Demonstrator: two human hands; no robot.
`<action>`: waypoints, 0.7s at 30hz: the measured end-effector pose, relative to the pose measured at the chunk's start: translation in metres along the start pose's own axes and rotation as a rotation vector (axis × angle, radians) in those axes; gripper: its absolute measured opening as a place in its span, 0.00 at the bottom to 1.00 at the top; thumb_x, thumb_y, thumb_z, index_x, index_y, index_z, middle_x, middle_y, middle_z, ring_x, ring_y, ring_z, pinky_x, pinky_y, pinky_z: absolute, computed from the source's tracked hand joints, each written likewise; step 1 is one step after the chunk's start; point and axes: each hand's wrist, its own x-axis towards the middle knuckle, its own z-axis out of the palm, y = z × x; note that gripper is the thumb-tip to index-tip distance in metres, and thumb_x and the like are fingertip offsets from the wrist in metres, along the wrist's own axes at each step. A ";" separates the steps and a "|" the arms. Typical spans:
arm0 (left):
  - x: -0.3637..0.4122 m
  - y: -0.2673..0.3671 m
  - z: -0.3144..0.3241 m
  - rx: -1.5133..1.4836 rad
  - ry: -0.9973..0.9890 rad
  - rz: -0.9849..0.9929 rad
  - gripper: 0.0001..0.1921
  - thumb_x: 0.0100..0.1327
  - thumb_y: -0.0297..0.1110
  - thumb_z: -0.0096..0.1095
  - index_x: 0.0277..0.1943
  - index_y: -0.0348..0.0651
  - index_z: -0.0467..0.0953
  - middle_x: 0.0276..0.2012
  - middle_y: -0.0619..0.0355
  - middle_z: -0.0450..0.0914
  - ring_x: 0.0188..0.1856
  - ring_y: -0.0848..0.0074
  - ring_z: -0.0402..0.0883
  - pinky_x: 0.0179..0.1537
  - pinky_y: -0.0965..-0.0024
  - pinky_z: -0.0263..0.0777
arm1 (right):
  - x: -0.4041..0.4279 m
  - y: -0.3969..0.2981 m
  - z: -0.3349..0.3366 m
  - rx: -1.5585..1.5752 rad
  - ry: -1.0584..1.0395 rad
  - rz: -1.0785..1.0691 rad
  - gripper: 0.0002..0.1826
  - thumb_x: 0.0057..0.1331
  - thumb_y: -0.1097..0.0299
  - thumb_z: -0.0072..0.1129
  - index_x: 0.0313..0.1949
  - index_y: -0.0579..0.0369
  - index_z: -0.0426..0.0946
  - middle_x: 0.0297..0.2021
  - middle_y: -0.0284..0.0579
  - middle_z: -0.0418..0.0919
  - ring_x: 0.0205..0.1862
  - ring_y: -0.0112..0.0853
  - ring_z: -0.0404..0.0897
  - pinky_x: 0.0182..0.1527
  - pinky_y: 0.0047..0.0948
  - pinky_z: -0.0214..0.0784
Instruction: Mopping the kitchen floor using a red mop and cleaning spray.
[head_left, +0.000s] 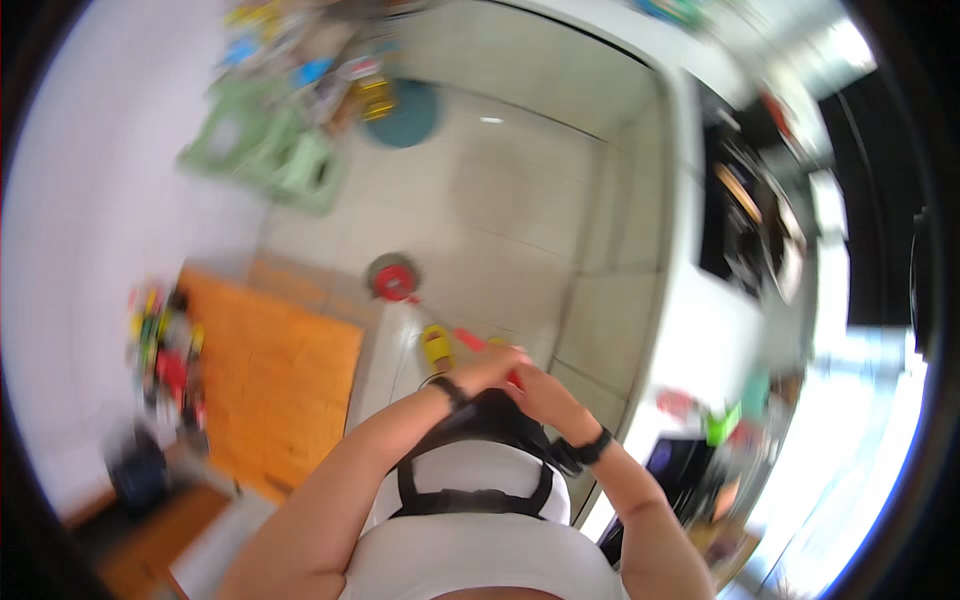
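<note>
Both my hands are together in front of my waist, closed around the red handle (469, 340) of a spin mop. My left hand (493, 367) is on the forward side, and my right hand (538, 391) grips a red part close beside it. The mop's round head (394, 279), grey with a red centre, is beyond my feet at the edge of the tiled floor (495, 195). Motion blur hides whether it touches the floor. A yellow slipper (436, 346) shows below my left forearm.
An orange-brown wooden surface (277, 375) lies to my left. Ahead left are a light green plastic rack (262, 150), a bottle of yellow oil (375, 97) and a blue-green round object (409, 116). Along my right runs a white counter (697, 322) with a black cooktop (724, 202) and a pan (784, 225).
</note>
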 end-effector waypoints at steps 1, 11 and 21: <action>-0.005 -0.002 0.001 -0.121 -0.179 -0.180 0.24 0.42 0.35 0.75 0.45 0.43 0.77 0.43 0.52 0.81 0.47 0.57 0.79 0.44 0.60 0.73 | -0.010 0.003 0.007 0.005 0.109 -0.052 0.20 0.66 0.60 0.53 0.53 0.59 0.69 0.47 0.60 0.75 0.46 0.55 0.76 0.47 0.46 0.70; -0.015 0.016 -0.012 0.168 0.046 -0.158 0.11 0.49 0.23 0.64 0.37 0.40 0.75 0.31 0.49 0.80 0.36 0.57 0.81 0.36 0.63 0.73 | -0.231 0.120 -0.013 -0.324 1.529 0.190 0.33 0.53 0.77 0.60 0.60 0.63 0.64 0.51 0.56 0.72 0.50 0.48 0.70 0.55 0.43 0.61; -0.063 0.026 -0.014 0.170 0.059 -0.247 0.15 0.48 0.29 0.75 0.38 0.40 0.78 0.36 0.54 0.82 0.40 0.66 0.81 0.44 0.67 0.74 | -0.221 0.233 -0.050 0.221 1.634 0.483 0.55 0.46 0.50 0.74 0.66 0.65 0.54 0.61 0.56 0.66 0.61 0.47 0.67 0.61 0.46 0.57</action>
